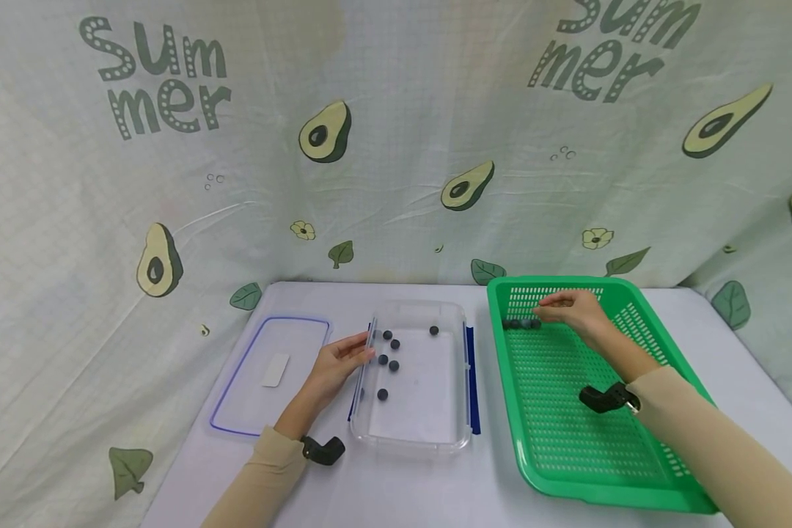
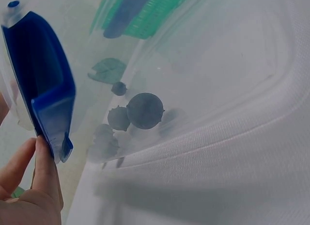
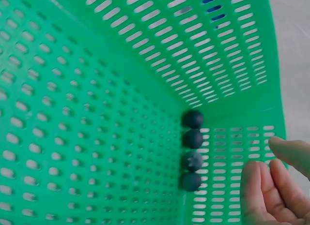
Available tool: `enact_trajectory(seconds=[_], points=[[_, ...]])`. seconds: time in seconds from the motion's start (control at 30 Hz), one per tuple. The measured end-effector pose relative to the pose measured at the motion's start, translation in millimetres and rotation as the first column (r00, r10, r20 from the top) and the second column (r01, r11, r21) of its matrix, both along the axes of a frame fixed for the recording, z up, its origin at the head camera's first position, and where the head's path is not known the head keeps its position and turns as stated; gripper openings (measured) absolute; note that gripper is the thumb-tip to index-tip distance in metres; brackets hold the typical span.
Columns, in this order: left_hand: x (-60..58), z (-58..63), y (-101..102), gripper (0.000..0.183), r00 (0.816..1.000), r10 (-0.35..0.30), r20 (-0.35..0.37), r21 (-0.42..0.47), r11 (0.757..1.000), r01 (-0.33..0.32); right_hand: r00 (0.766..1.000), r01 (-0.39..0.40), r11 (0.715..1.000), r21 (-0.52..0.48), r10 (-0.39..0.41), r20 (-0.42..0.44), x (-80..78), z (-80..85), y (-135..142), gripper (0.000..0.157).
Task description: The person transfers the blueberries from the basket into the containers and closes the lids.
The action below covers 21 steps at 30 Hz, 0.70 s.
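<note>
The tub [image 1: 429, 407] was set in the middle of the worktop [image 1: 485, 477], and its left edge was held by the left hand [image 1: 333, 367], with the thumb and fingers brought lightly to the rim. In the left wrist view, fingertips were seen against the blue left latch [image 2: 55, 99], which was swung out from the wall. Six dark berries [image 1: 394, 366] could be counted inside the tub: five were scattered toward its left side and one was left apart, near the far wall. Whether the further dark spot by the left wall was a berry or a reflection could not be told. The right hand [image 1: 576, 314] was held above the far left part of the green basket [image 1: 567, 440], its fingers gently bent and a gap left between thumb and fingertips; nothing was seen gripped in it. Beneath and just beside it, four berries were lined up in a row on the basket's floor, along the far wall by the left corner. The right latch [image 1: 473, 385] was also spread outward, on the basket's side. To the left of the tub, the blue-edged lid [image 1: 244, 400] was laid flat, with a white label [image 1: 276, 370] on it.
</note>
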<state>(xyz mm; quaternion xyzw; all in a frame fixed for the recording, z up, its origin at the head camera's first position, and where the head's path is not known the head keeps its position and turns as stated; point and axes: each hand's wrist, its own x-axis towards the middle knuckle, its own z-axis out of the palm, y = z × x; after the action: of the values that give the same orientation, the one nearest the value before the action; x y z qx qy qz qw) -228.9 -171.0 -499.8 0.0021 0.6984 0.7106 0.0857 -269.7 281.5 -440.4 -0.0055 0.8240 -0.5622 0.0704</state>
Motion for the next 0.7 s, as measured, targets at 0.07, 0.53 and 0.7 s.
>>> enact_trajectory(seconds=[0.07,0.53,0.7], points=[[-0.1,-0.4,-0.1,0.051,1.000,0.002,0.002,-0.004,1.000,-0.002,1.000,0.021,1.000,0.014,-0.021,-0.002,0.8,-3.6,1.5,0.048],[0.4,0.0,0.2,0.051,1.000,0.005,0.007,-0.015,1.000,-0.005,0.988,0.143,0.979,0.146,-0.133,-0.081,-2.0,-35.5,5.2,0.033],[0.1,-1.0,0.7,0.050,1.000,0.007,-0.005,-0.005,1.000,-0.007,0.981,0.180,0.954,0.242,-0.156,-0.115,-1.4,-47.1,3.3,0.031]])
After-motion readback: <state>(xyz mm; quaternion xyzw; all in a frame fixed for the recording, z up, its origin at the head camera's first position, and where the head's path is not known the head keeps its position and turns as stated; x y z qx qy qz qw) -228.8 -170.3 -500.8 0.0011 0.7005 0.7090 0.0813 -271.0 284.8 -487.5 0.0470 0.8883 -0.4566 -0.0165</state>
